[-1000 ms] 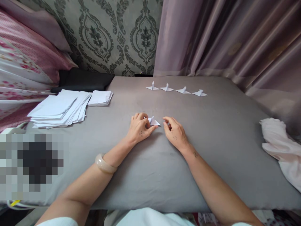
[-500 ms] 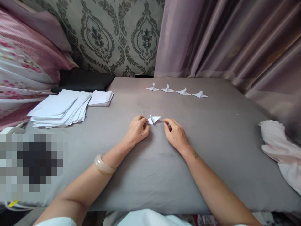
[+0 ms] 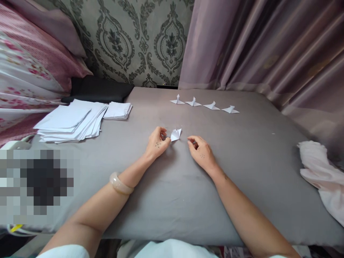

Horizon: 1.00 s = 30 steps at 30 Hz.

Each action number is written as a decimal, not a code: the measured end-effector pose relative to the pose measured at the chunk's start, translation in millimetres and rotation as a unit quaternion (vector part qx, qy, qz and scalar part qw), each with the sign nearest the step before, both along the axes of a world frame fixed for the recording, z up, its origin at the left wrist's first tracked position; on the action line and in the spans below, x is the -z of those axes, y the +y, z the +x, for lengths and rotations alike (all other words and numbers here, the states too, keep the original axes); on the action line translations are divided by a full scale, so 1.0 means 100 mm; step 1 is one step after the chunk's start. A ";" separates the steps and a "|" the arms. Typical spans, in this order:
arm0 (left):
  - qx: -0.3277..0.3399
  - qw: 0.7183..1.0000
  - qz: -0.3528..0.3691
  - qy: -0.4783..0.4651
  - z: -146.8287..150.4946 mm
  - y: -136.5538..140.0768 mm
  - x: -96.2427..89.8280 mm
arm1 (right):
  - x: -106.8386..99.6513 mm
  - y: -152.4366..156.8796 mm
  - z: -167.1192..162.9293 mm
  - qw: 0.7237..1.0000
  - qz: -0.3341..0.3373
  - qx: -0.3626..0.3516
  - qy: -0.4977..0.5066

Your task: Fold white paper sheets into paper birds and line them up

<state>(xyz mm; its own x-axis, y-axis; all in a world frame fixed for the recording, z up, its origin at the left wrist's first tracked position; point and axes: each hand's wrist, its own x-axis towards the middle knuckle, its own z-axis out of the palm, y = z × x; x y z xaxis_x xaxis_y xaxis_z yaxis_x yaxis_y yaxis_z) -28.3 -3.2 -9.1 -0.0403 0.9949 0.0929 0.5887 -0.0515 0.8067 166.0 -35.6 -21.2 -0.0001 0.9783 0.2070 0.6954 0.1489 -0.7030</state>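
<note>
A small white folded paper crane [image 3: 176, 134] is at the middle of the grey-covered table, between my two hands. My left hand [image 3: 157, 142] is just left of it, thumb and fingers apart, the thumb tip beside the crane's near left corner. Whether the thumb touches the paper I cannot tell. To the right, my right hand [image 3: 201, 152] rests with loosely curved fingers and a small gap between thumb and forefinger; nothing is in it, and it is apart from the crane. A pale bangle [image 3: 120, 183] circles my left wrist.
Several finished paper cranes [image 3: 194, 102] stand in a row toward the back. A stack of white paper sheets [image 3: 64, 120] and a smaller paper pile [image 3: 117, 110] lie at the left, before a black folded item [image 3: 99, 89]. Pinkish cloth [image 3: 319, 168] lies at the right edge.
The crane has turned, so its wings point differently. My left hand has loosened from its closed hold by the wing and its fingers have spread. My right hand has barely moved.
</note>
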 end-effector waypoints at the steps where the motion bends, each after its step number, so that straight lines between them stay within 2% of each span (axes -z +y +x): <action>1: 0.008 1.000 -0.002 -0.009 0.00 0.01 0.01 | -0.01 0.02 0.00 1.000 -0.011 -0.002 0.008; 6: 0.011 0.999 0.011 -0.042 0.00 0.04 0.07 | -0.10 0.14 -0.08 0.998 -0.048 -0.036 -0.012; 9: 0.003 0.998 0.012 -0.065 -0.02 0.06 0.09 | -0.13 0.26 -0.17 0.997 -0.044 -0.030 -0.051; 13: -0.002 0.995 0.012 -0.100 -0.06 0.11 0.10 | -0.09 0.38 -0.28 0.995 -0.036 -0.020 -0.087; 17: 0.007 0.991 0.010 -0.135 -0.08 0.14 0.11 | -0.05 0.42 -0.33 0.992 -0.035 -0.041 -0.113; 20: 0.060 0.990 0.010 -0.131 -0.09 0.12 0.10 | -0.11 0.41 -0.28 0.988 -0.041 -0.105 -0.101; 24: 0.163 0.985 0.043 -0.040 -0.07 0.02 0.07 | -0.20 0.33 -0.18 0.975 -0.041 -0.197 -0.096; 27: 0.219 0.974 0.059 0.023 -0.04 -0.03 0.07 | -0.18 0.25 -0.13 0.975 -0.030 -0.197 -0.095; 30: 0.237 0.968 0.062 0.050 -0.02 -0.02 0.09 | -0.08 0.17 -0.13 0.985 -0.028 -0.159 -0.058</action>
